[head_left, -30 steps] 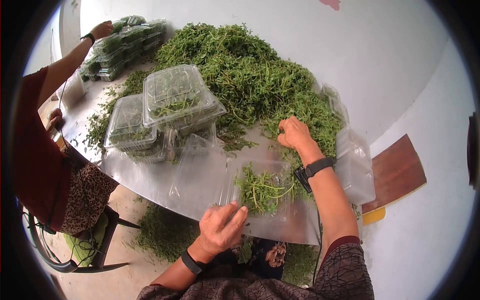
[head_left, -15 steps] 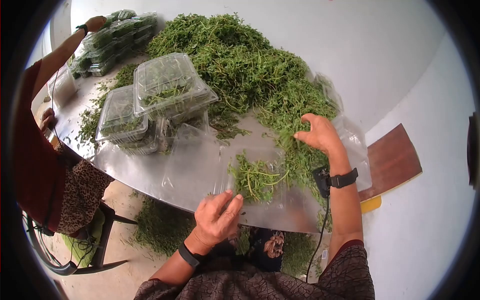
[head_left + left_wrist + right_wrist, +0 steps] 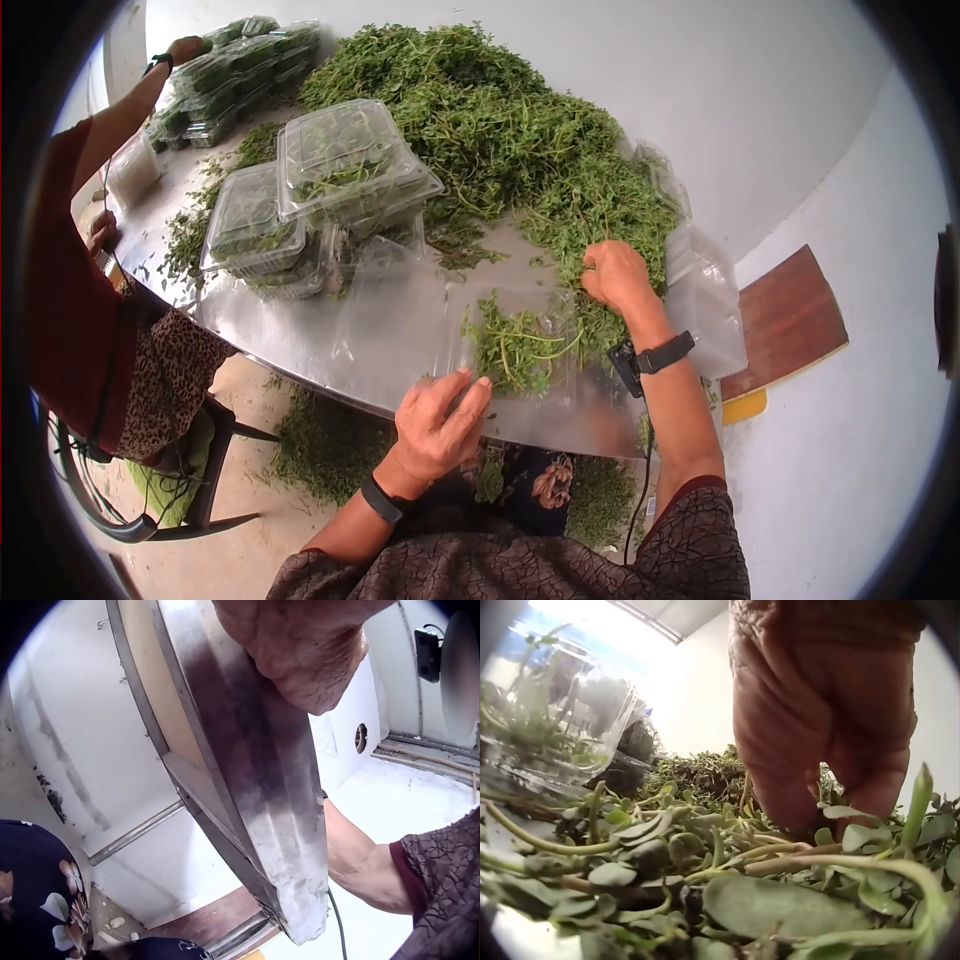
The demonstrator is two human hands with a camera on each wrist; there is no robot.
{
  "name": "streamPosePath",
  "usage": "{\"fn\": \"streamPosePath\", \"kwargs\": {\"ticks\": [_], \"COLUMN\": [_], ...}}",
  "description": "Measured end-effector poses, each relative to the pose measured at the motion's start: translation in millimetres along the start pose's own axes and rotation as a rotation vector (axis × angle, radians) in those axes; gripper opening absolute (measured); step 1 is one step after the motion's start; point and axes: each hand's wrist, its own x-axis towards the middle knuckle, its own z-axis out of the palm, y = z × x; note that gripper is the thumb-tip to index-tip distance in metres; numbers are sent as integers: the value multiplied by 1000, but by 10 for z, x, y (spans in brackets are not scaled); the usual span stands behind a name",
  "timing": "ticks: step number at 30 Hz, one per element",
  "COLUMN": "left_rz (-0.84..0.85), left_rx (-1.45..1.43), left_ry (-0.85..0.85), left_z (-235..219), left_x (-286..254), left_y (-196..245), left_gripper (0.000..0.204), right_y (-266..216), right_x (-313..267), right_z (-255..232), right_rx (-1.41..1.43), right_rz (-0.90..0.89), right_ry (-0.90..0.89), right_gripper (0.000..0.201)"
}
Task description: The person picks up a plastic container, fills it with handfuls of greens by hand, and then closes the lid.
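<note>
An unfolded clear plastic clamshell box (image 3: pixel 400 318) lies on the metal table, with loose sprigs of purslane (image 3: pixel 520 350) in its right half. My left hand (image 3: pixel 435 425) is at the box's front edge, fingers extended and loosely bent, fingertips beside the rim. In the left wrist view the underside of the left hand (image 3: pixel 307 652) shows over the table edge; its fingertips are hidden. My right hand (image 3: pixel 618 275) reaches into the near right side of the large purslane heap (image 3: pixel 490 130). In the right wrist view its thumb and fingers point down and pinch among the stems, tips buried in leaves.
Filled clamshell boxes (image 3: pixel 350 160) are stacked left of the heap. Nested clear boxes (image 3: pixel 705 300) stand at the right table edge. Another person's arm (image 3: pixel 130 120) reaches to more filled boxes (image 3: pixel 240 75) at the back left. Greens (image 3: pixel 330 450) lie on the floor below.
My right hand moved right with fingers spread apart, then came back into the heap with fingers drawn together. My left hand has stayed at the box's front edge.
</note>
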Motion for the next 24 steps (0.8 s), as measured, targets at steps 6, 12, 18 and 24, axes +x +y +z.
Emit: {"fn": "streamPosePath", "kwargs": {"ticks": [6, 12, 18, 24], "left_rz": [-20, -40, -43, -54], "left_rx": [-26, -33, -50, -42], "left_ry": [-8, -1, -20, -11], "left_z": [28, 29, 11, 25], "left_x": [-27, -17, 16, 0], "left_y": [2, 15, 14, 14], "left_gripper": [48, 47, 44, 45], "right_y": [-76, -492, -717, -620], "right_x": [-276, -712, -913, -1112], "right_z": [-693, -1041, -711, -706], "right_rx": [627, 910, 1015, 1030], "right_rz": [156, 107, 99, 99], "right_ry": [167, 57, -19, -8], "right_gripper": [13, 17, 23, 28]}}
